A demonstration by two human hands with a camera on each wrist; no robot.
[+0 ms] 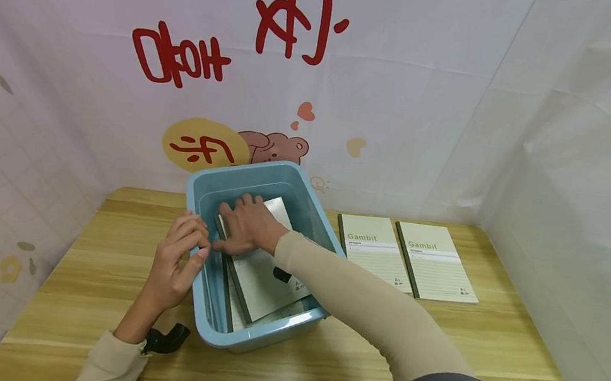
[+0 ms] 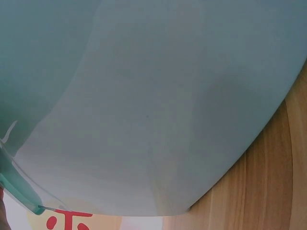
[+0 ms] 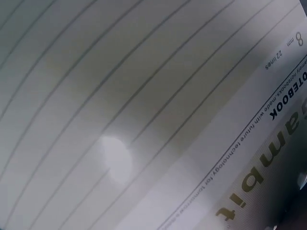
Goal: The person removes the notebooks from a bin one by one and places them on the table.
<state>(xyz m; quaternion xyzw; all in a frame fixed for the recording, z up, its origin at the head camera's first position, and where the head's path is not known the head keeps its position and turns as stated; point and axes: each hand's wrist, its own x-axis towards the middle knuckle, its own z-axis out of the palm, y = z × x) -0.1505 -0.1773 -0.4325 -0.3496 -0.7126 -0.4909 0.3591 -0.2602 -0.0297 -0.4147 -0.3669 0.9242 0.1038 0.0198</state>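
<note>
A light blue plastic bin (image 1: 259,337) stands on the table, holding notebooks. My left hand (image 1: 176,263) grips its left rim, fingers curled over the edge. The bin's outer wall (image 2: 153,96) fills most of the left wrist view. Inside the bin, my right hand (image 1: 248,225) rests with spread fingers on the upper end of a white notebook (image 1: 265,287) with a dark spine. Another notebook (image 1: 235,315) lies partly hidden beneath it. The right wrist view shows the lined notebook cover (image 3: 144,96) close up, with "Gambit" lettering.
Two similar notebooks, one (image 1: 373,246) beside the bin and another (image 1: 439,264) farther right, lie on the wooden table (image 1: 493,340). A printed white sheet (image 1: 421,90) hangs behind the table. The right forearm crosses over the bin's right rim.
</note>
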